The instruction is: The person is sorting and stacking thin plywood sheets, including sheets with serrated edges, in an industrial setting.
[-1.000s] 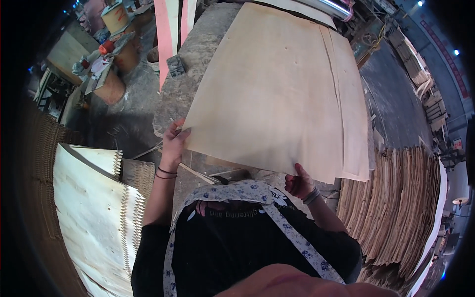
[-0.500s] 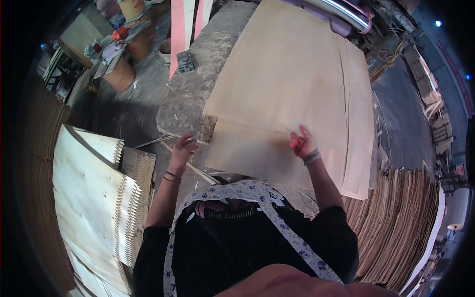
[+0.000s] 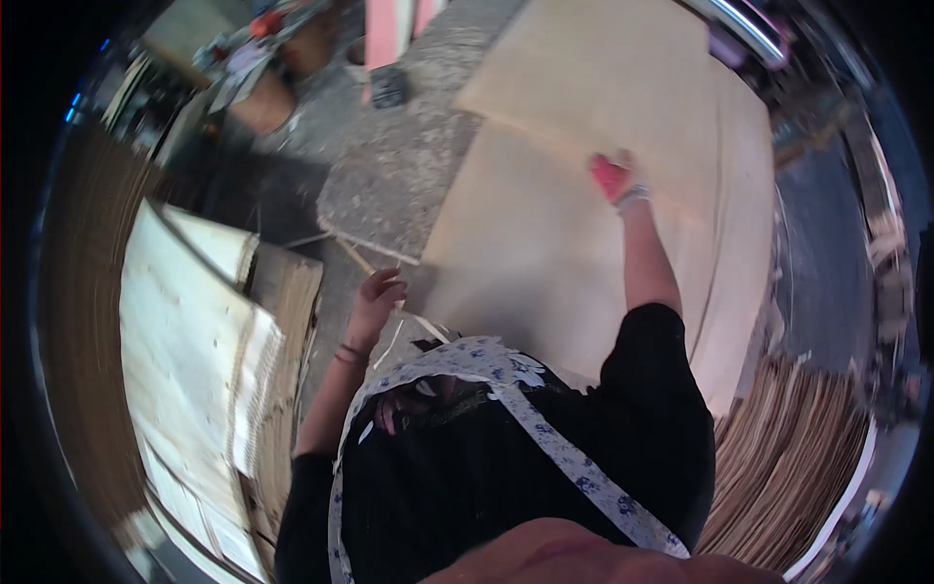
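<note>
Two large pale wood veneer sheets overlap on the work table. The upper veneer sheet [image 3: 623, 68] lies farther away, and its near edge crosses the lower veneer sheet [image 3: 525, 234]. Over that edge is my right hand [image 3: 615, 180], its fingers red and blurred but apart, with nothing visible in them. Whether it touches the sheet I cannot tell. My left hand [image 3: 377, 300] hovers left of the lower sheet's near corner, fingers loosely bent and holding nothing. Thin wood strips [image 3: 356, 255] lie close by it.
Stacked veneer with jagged edges [image 3: 185, 341] stands at my left. Another veneer stack [image 3: 793, 457] is at the near right. A dark block [image 3: 389, 86] sits on the rough grey table [image 3: 379, 185]. Buckets [image 3: 263, 102] stand far left; a shiny roller [image 3: 744, 29] is at the far right.
The upper veneer sheet has shifted away from me, baring more of the lower one. My right hand has moved forward; my left hand remains near the table's corner. The view has tilted slightly.
</note>
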### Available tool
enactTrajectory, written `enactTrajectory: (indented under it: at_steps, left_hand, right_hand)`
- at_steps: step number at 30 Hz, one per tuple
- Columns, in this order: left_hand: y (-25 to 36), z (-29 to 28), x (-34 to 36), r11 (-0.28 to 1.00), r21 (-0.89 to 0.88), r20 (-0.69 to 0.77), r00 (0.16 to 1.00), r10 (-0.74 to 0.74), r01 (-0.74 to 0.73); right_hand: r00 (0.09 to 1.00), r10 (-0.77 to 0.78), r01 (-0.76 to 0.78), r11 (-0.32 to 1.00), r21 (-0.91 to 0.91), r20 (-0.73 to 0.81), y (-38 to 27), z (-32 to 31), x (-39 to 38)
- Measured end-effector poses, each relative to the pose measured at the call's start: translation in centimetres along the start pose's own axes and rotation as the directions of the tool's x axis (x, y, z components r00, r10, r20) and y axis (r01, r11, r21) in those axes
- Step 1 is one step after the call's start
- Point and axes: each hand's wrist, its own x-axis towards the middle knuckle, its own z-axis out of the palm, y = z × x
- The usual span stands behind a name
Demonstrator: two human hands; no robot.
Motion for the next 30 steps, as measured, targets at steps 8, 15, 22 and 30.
enactTrajectory:
  at_steps: [8,15,22,30]
  left_hand:
    - [-0.3,-0.7,-0.4,0.993,0.119,0.067,0.998,-0.019,0.011]
    - [-0.2,1.1,7.4,0.929,0.211,0.139,0.950,0.278,-0.303]
    - [6.0,6.1,22.5,0.963,0.182,0.052,0.980,0.190,-0.197]
    - [6.9,9.5,36.9,0.898,0.409,-0.095,0.971,0.219,-0.163]
  right_hand:
    - [0.886,-0.402,0.352,0.908,-0.227,-0.231,0.9,-4.9,-12.9]
    - [0.875,-0.429,0.401,0.902,-0.160,-0.224,1.9,-10.5,-26.7]
    - [0.957,-0.289,0.288,0.957,-0.035,-0.006,6.0,-10.0,-30.6]
    - [0.989,-0.140,0.131,0.977,-0.166,-0.044,8.3,-3.2,-27.9]
